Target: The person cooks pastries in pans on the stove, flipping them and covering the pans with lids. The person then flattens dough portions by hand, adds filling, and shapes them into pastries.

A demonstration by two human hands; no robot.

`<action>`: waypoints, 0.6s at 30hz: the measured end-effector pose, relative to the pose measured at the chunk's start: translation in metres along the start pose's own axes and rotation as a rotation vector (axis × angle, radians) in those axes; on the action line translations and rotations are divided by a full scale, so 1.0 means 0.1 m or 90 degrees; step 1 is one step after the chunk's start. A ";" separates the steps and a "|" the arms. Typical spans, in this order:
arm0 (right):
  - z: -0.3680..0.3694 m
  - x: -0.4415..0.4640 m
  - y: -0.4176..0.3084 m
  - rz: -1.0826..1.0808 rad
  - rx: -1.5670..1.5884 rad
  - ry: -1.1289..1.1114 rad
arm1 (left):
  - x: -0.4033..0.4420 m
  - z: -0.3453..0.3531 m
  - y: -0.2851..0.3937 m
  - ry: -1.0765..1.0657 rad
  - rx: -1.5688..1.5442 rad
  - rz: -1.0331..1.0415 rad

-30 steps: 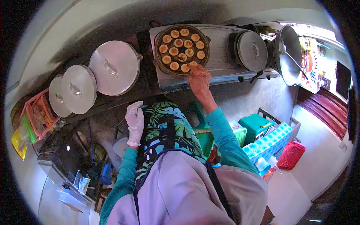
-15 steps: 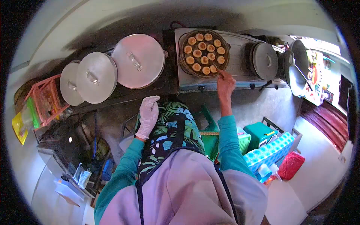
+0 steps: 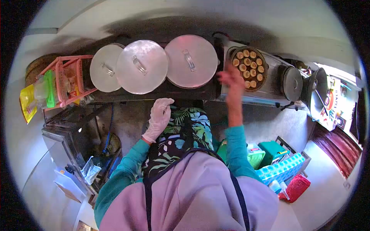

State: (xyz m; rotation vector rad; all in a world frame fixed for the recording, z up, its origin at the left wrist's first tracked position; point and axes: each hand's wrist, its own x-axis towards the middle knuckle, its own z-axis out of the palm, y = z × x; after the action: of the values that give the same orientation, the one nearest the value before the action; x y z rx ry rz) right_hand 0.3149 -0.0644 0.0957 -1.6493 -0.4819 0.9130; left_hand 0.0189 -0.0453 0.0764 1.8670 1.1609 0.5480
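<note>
My left hand (image 3: 159, 117), in a white glove, is held in front of the patterned apron (image 3: 185, 133), its fingers curled together; whatever may be inside them is hidden. My bare right hand (image 3: 233, 84) is smeared by motion at the left edge of the round pan (image 3: 252, 85), so its fingers cannot be made out. In that dark pan sit several small round browned cakes (image 3: 253, 72). My right hand and forearm cover part of the pan's left side. The pan rests on a metal stove (image 3: 271, 65).
Large metal lids (image 3: 200, 57) with handles stand left of the stove. A dark lidded pot (image 3: 293, 82) and a wok (image 3: 318, 88) are to the right. A pink basket (image 3: 69, 82) is at far left. Green containers (image 3: 271, 150) stand low on the right.
The view has swung left, so the lids and stove appear further right. My right hand has moved from the pan's lower right edge to its left side. My left hand stays curled before the apron.
</note>
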 end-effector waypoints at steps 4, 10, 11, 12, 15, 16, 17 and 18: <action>1.59 0.11 0.73 -0.106 -0.186 -0.200 | -0.06 -0.32 -0.17 0.014 0.016 -0.033; 2.78 -0.07 0.54 -0.402 -0.653 -0.306 | -0.28 -0.77 -0.38 0.020 0.010 -0.106; 2.82 -0.09 0.48 -0.353 -0.679 -0.321 | -0.33 -0.79 -0.45 0.039 -0.018 -0.166; 2.88 -0.07 0.54 -0.341 -0.691 -0.298 | -0.35 -0.82 -0.50 0.019 -0.029 -0.151; 2.94 -0.05 0.76 -0.357 -0.651 -0.270 | -0.37 -0.92 -0.54 0.011 -0.005 -0.183; 2.93 -0.07 0.77 -0.362 -0.630 -0.256 | -0.35 -0.96 -0.52 0.002 0.009 -0.176; 2.92 -0.08 0.77 -0.370 -0.608 -0.241 | -0.31 -0.98 -0.49 -0.006 0.022 -0.167; 2.84 -0.09 0.70 -0.366 -0.611 -0.227 | -0.26 -0.98 -0.49 -0.016 0.021 -0.157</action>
State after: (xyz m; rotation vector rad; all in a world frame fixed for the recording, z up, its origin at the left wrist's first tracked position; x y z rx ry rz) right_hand 0.0790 0.0883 0.0133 -1.9819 -1.7423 0.5409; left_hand -0.0891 -0.0160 0.0911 1.7203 1.3666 0.3683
